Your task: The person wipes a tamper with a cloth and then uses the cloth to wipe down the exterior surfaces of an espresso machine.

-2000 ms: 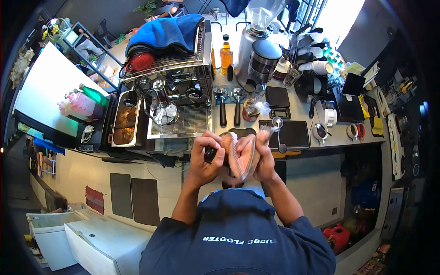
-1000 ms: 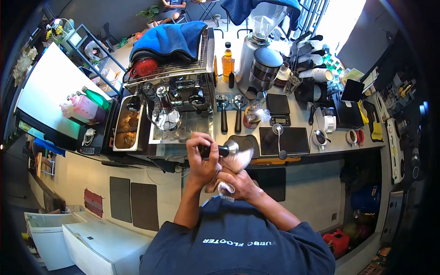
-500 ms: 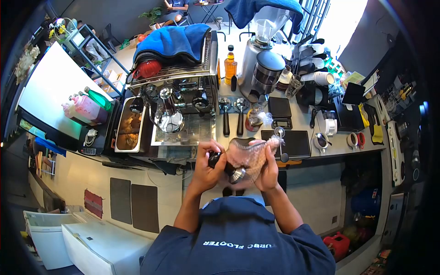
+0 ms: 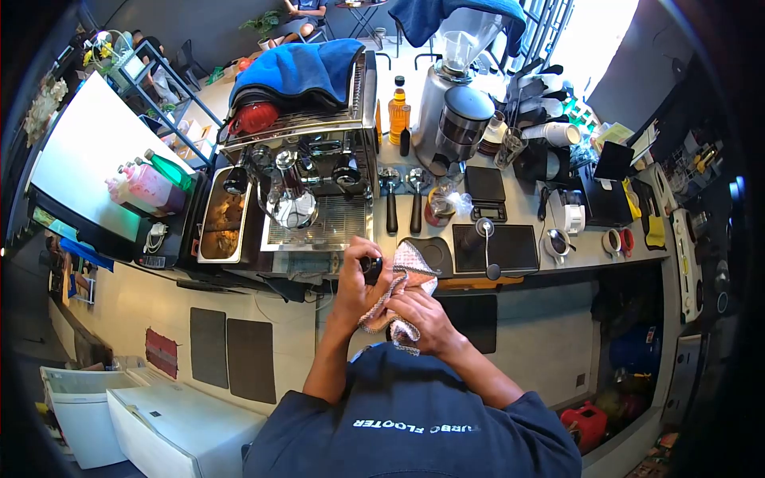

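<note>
My left hand [image 4: 360, 279] is wrapped round the black handle of a coffee tamper [image 4: 370, 268], and the handle's end shows between thumb and fingers. A pink and white checked cloth [image 4: 410, 256] with a dark stitched edge is bunched over the tamper's lower part, hiding its metal base. Lower and to the right, my right hand [image 4: 422, 317] grips the cloth and presses it round the tamper. Both hands are close together in front of my chest, near the counter's front edge. Just beyond them lies a dark tamping mat [image 4: 435, 253].
Two portafilters [image 4: 416, 203] lie on the counter, beside a jar [image 4: 439, 209] with plastic on top. The espresso machine [image 4: 319, 191] stands left, a grinder [image 4: 458, 127] behind. Right are a scale [image 4: 488, 212], a black tray [image 4: 514, 247] and cups [image 4: 612, 241].
My right hand has moved left and down, closing the cloth round the tamper. The metal base, visible before, is now covered. My left hand has kept its hold on the handle.
</note>
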### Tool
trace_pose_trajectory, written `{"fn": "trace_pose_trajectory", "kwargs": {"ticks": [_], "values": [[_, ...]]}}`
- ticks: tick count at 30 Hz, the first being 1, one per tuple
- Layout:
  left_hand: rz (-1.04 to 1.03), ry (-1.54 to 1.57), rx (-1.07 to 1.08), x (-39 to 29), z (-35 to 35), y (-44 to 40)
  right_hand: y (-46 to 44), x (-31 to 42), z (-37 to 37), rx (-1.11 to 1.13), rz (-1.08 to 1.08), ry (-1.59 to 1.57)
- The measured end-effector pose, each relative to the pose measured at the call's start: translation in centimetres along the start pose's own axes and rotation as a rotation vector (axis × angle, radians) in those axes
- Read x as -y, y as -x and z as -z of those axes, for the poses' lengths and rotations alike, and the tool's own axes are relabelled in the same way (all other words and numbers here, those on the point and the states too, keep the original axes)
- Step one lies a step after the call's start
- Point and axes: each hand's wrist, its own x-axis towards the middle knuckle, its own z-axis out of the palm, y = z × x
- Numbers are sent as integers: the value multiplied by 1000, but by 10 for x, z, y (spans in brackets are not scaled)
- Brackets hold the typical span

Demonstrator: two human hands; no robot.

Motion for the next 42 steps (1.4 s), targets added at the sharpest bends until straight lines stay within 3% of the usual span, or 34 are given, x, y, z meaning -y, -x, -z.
{"fn": "trace_pose_trajectory", "kwargs": {"ticks": [8,13,17,28,33,38,42], "values": [[22,48,-82,-22,-6,-10,20,-1,-10,20,-326,-225],[-1,91,-108,-17,-3,-12,73,-31,-30,165,-491,-226],[105,-264,113,9,-9,-11,97,-30,-20,293,-682,-298],[129,-295,474,128,-86,0,140,-13,-5,151,-843,-237],[78,-312,563,155,-113,-3,157,-9,8,196,-928,-210],[127,-332,607,172,-133,2,176,-18,25,145,-939,-194],[115,-400,652,178,-145,10,188,-33,45,73,-802,-122]]}}
